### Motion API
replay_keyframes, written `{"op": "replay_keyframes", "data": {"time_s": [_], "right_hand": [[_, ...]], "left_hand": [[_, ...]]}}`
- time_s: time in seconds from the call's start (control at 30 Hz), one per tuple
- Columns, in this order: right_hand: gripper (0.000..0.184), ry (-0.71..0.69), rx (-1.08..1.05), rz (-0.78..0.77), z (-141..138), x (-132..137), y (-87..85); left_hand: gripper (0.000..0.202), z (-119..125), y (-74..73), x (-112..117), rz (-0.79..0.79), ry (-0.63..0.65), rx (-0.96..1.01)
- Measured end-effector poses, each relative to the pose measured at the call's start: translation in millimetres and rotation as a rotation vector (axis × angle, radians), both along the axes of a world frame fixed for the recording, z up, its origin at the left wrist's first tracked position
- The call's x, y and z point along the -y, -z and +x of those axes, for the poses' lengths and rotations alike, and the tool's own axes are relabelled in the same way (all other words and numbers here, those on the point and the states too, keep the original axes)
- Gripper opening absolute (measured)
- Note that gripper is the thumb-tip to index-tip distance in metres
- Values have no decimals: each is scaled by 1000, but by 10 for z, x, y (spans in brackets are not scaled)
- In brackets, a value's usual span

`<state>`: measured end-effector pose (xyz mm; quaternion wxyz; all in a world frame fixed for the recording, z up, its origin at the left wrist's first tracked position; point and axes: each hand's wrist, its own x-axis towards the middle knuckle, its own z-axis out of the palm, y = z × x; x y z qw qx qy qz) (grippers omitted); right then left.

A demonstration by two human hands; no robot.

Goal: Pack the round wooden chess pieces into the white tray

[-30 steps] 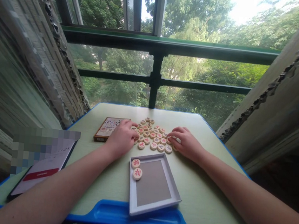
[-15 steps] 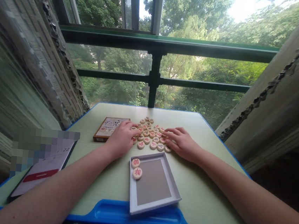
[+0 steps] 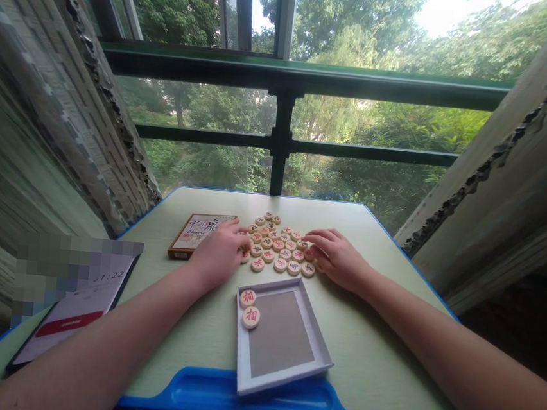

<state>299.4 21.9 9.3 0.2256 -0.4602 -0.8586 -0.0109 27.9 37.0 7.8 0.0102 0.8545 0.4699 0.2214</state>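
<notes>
A cluster of round wooden Chinese chess pieces [image 3: 278,245], marked with red or black characters, lies face up on the table. My left hand [image 3: 218,250] rests at the cluster's left edge, fingers loosely bent and touching the nearest pieces; nothing shows held in it. At the right edge is my right hand [image 3: 340,258], open, its fingers reaching over the outermost pieces. Nearer to me sits a shallow white box tray [image 3: 325,345]. Inside its far left corner are two red-marked pieces, an upper piece [image 3: 248,298] and a lower piece [image 3: 251,317].
A flat Chinese chess box [image 3: 196,233] lies beside my left hand. At the table's left lies a phone [image 3: 73,318], partly blurred out. The pale table [image 3: 374,369] has a blue edge with a molded trough [image 3: 198,385]. Curtains and a railed window [image 3: 284,125] stand beyond.
Both hands have drawn slightly outward from the cluster, baring more pieces at its sides. The left fingers are more bent than before. The two pieces in the tray have stayed in place.
</notes>
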Motion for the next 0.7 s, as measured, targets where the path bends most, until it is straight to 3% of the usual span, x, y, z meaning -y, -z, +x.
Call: {"op": "replay_keyframes", "data": {"time_s": [0.37, 0.7], "right_hand": [[34, -169, 88, -63, -144, 18, -42], [26, 31, -8, 29, 12, -33, -79]], "left_hand": [[26, 35, -34, 47, 2, -6, -29], [23, 31, -66, 74, 13, 0, 11]]}}
